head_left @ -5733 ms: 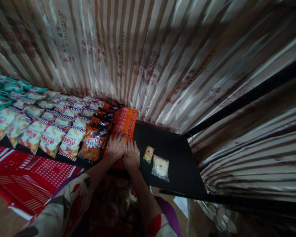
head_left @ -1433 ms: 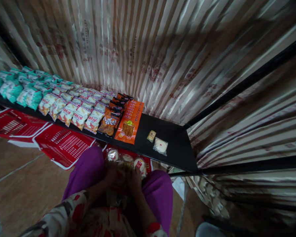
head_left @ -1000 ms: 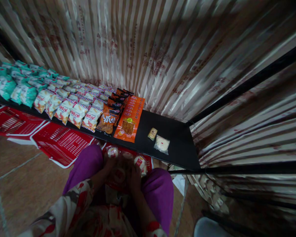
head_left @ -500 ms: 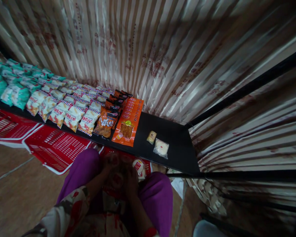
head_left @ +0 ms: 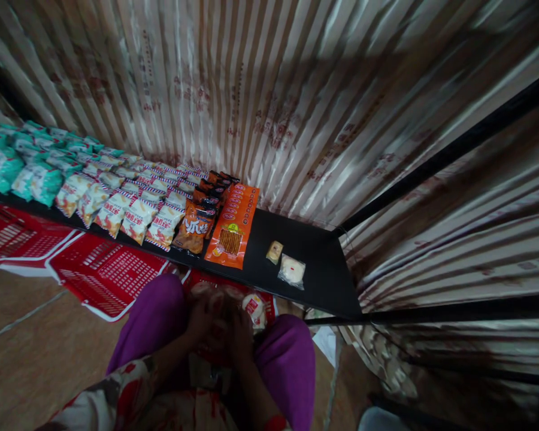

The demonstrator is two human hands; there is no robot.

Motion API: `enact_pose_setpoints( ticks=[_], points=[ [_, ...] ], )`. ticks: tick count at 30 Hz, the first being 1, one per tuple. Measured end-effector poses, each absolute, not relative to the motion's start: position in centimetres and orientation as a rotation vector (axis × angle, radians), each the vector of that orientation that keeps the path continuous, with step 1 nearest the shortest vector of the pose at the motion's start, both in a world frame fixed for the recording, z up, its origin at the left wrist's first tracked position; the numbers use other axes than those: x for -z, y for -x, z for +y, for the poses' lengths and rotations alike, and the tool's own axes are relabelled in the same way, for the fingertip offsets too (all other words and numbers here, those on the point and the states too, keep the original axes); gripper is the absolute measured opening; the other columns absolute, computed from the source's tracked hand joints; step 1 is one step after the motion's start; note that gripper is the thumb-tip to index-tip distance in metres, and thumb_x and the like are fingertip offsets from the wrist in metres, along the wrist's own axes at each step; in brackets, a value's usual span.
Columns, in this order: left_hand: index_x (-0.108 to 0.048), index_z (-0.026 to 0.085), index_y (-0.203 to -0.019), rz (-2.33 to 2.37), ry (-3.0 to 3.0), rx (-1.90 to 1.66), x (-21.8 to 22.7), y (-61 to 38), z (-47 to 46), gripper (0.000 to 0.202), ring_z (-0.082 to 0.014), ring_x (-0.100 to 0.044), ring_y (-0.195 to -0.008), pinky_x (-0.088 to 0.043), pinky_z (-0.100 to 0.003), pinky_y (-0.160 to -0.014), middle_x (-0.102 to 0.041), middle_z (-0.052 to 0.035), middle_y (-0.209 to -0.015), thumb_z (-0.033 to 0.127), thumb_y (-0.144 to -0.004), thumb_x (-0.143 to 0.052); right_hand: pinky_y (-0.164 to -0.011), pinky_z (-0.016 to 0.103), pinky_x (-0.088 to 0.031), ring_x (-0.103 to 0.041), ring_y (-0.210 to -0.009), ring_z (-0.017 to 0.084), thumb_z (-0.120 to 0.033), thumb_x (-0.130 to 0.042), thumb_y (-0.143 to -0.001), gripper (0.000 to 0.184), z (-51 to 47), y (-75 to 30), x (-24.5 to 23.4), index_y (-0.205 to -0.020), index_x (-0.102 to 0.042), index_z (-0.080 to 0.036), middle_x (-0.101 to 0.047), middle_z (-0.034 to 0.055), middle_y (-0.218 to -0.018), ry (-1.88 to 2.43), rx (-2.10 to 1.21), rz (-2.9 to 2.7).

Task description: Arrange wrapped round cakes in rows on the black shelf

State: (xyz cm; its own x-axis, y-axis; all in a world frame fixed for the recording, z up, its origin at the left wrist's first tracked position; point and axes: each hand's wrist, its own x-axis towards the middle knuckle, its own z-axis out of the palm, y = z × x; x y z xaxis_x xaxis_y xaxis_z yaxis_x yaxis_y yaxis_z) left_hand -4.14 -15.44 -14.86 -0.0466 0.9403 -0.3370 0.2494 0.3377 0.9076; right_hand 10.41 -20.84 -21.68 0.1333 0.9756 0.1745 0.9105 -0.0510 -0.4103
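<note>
Striped sheeting (head_left: 233, 90) hangs behind a black shelf (head_left: 326, 278) bearing rows of snack bags (head_left: 111, 214), an orange packet (head_left: 234, 224) and, farther right, a small yellowish packet (head_left: 275, 252) just beside a clear-wrapped white cake (head_left: 291, 271). Below the shelf's front edge, between purple-trousered knees (head_left: 290, 350), the left hand (head_left: 200, 320) and right hand (head_left: 241, 334) are close together at a red basket (head_left: 270, 302) of round wrapped cakes (head_left: 253, 306). Shadow hides the fingers; I cannot tell whether either grips a cake.
</note>
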Motion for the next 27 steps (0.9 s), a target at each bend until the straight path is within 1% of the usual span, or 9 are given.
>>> enact_pose_setpoints(
  ticks=[5, 9, 11, 14, 18, 20, 22, 24, 27],
  points=[
    [-0.058, 0.012, -0.110, 1.558, -1.289, -0.708, 15.3, 4.3, -16.6, 0.035, -0.0237, -0.055, -0.111, -0.037, -0.037, -0.100, -0.061, -0.0135, -0.116, 0.022, -0.081, -0.042, -0.094, 0.045, -0.041, -0.050, -0.110, 0.027, -0.013, -0.043, -0.073, 0.040, -20.8, -10.7, 22.9, -0.106, -0.065, -0.014, -0.059, 0.0157, -0.116, 1.875, -0.219, -1.768],
    [-0.058, 0.013, -0.109, 1.585, -1.457, -0.643, 15.3, 4.2, -17.3, 0.034, -0.0241, -0.056, -0.107, -0.038, -0.037, -0.098, -0.061, -0.0139, -0.113, 0.024, -0.083, -0.039, -0.094, 0.045, -0.042, -0.049, -0.113, 0.026, -0.018, -0.043, -0.075, 0.039, -21.1, -10.5, 22.8, -0.107, -0.064, -0.015, -0.057, 0.0149, -0.120, 1.777, -0.225, -1.762],
    [-0.057, 0.013, -0.111, 1.586, -1.514, -0.631, 15.0, 4.0, -17.6, 0.035, -0.0233, -0.056, -0.106, -0.038, -0.036, -0.097, -0.061, -0.0138, -0.113, 0.024, -0.084, -0.038, -0.094, 0.045, -0.042, -0.048, -0.115, 0.026, -0.018, -0.042, -0.075, 0.040, -21.3, -10.3, 22.4, -0.109, -0.063, -0.015, -0.056, 0.0150, -0.121, 1.757, -0.237, -1.772],
    [-0.056, 0.014, -0.112, 1.557, -1.580, -0.634, 14.7, 3.8, -18.1, 0.035, -0.0210, -0.054, -0.109, -0.038, -0.034, -0.098, -0.059, -0.0125, -0.116, 0.023, -0.084, -0.037, -0.094, 0.045, -0.041, -0.049, -0.114, 0.027, -0.019, -0.041, -0.074, 0.041, -21.6, -9.9, 21.7, -0.109, -0.062, -0.013, -0.056, 0.0167, -0.121, 1.785, -0.288, -1.779],
    [-0.057, 0.015, -0.109, 1.520, -1.638, -0.620, 14.7, 3.9, -18.5, 0.032, -0.0206, -0.053, -0.111, -0.037, -0.034, -0.099, -0.057, -0.0119, -0.118, 0.025, -0.085, -0.037, -0.095, 0.044, -0.040, -0.050, -0.112, 0.029, -0.021, -0.043, -0.074, 0.039, -22.0, -9.6, 21.4, -0.107, -0.063, -0.013, -0.057, 0.0170, -0.119, 1.898, -0.373, -1.718],
    [-0.056, 0.015, -0.110, 1.507, -1.616, -0.653, 14.9, 4.1, -18.5, 0.032, -0.0206, -0.052, -0.113, -0.036, -0.035, -0.100, -0.057, -0.0118, -0.118, 0.024, -0.085, -0.038, -0.094, 0.045, -0.039, -0.050, -0.112, 0.030, -0.023, -0.044, -0.074, 0.041, -22.2, -9.5, 21.1, -0.110, -0.061, -0.013, -0.056, 0.0170, -0.120, 1.963, -0.401, -1.637],
    [-0.056, 0.014, -0.108, 1.560, -1.533, -0.674, 15.0, 4.4, -18.3, 0.030, -0.0211, -0.054, -0.108, -0.037, -0.035, -0.098, -0.060, -0.0122, -0.112, 0.021, -0.084, -0.039, -0.094, 0.046, -0.038, -0.048, -0.114, 0.030, -0.025, -0.043, -0.074, 0.043, -22.3, -9.4, 20.5, -0.113, -0.058, -0.014, -0.054, 0.0168, -0.122, 2.031, -0.397, -1.506],
    [-0.057, 0.012, -0.103, 1.648, -1.422, -0.687, 15.2, 4.8, -18.1, 0.028, -0.0216, -0.057, -0.101, -0.040, -0.036, -0.094, -0.063, -0.0123, -0.104, 0.019, -0.083, -0.040, -0.094, 0.048, -0.035, -0.045, -0.116, 0.031, -0.025, -0.040, -0.077, 0.041, -22.2, -9.4, 19.3, -0.113, -0.056, -0.014, -0.051, 0.0182, -0.124, 2.122, -0.365, -1.313],
    [-0.058, 0.011, -0.095, 1.709, -1.274, -0.705, 15.3, 5.3, -17.7, 0.022, -0.0220, -0.058, -0.096, -0.043, -0.034, -0.088, -0.064, -0.0117, -0.097, 0.018, -0.079, -0.044, -0.090, 0.041, -0.039, -0.048, -0.111, 0.030, -0.029, -0.039, -0.078, 0.045, -21.9, -9.6, 17.4, -0.115, -0.051, -0.008, -0.049, 0.0224, -0.122, 2.251, -0.450, -1.030]
  ],
)
